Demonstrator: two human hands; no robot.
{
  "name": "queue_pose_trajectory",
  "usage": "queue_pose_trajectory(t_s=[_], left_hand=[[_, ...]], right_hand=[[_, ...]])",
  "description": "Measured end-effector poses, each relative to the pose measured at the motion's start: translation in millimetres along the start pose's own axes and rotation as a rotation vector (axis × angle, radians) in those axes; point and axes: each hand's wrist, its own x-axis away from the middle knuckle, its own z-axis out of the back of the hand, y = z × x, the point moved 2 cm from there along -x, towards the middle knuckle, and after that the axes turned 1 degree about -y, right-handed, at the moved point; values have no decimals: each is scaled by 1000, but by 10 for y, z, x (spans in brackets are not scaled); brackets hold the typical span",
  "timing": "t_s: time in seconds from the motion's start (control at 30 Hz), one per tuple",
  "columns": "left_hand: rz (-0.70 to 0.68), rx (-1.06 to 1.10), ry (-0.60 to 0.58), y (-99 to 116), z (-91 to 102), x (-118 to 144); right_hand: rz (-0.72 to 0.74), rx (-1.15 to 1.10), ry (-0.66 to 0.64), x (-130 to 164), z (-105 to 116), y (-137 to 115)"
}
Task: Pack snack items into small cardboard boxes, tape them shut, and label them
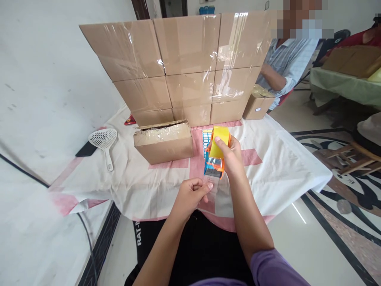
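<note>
My right hand (233,153) is wrapped around a tape dispenser (213,172) with a yellow tape roll (220,142) and an orange and blue frame. Just below it, a short length of clear packing tape (213,190) hangs from the cutter end. The thumb and fingers of my left hand (192,194) pinch the end of that tape. Beyond my hands, to the left, a cardboard box (165,143) lies on the table, its top edge taped unevenly. A sheet of blue-bordered labels (206,139) is partly hidden behind the dispenser.
A wall of taped cardboard boxes (190,47) stands along the table's back. A white slotted scoop (104,141) lies at the left on the creased tablecloth (133,186). At the back right are a small box (258,104) and a seated person (288,63); a wooden stool (354,153) is further right.
</note>
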Motion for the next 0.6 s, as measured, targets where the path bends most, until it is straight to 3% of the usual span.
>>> queue_pose_trajectory(t_s=[0.17,0.6], left_hand=[[-38,7,60,-67,-82,17],[-318,-102,156,-332,-73,-139]], right_hand=[[-41,-116,-46,-15,-1,-4],[-207,-100,-158,55,12,-83]])
